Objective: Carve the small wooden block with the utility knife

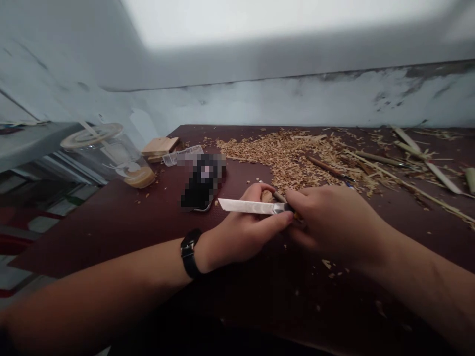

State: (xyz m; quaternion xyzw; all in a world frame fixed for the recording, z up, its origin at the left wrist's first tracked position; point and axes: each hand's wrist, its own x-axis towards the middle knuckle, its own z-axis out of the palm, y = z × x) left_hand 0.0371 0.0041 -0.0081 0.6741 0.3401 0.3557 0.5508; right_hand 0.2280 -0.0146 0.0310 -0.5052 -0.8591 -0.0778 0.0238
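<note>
My right hand (330,220) is closed around the handle of a utility knife (247,206), whose long bare blade points left across my left hand. My left hand (241,230) has a black watch on its wrist. Its fingers are curled around a small piece of wood (266,197), mostly hidden behind the blade and fingers. The left thumb reaches to the right, touching the knife close to where the blade enters the handle. Both hands meet above the dark red table (122,222), just in front of a heap of wood shavings (274,148).
Left of the hands lies a phone (202,183), with a clear plastic case (183,155) and a wooden block (160,147) behind it. A plastic cup (111,155) with a straw holds some brown drink. Thin tools (330,169) and strips lie among shavings at the right. A wall bounds the back.
</note>
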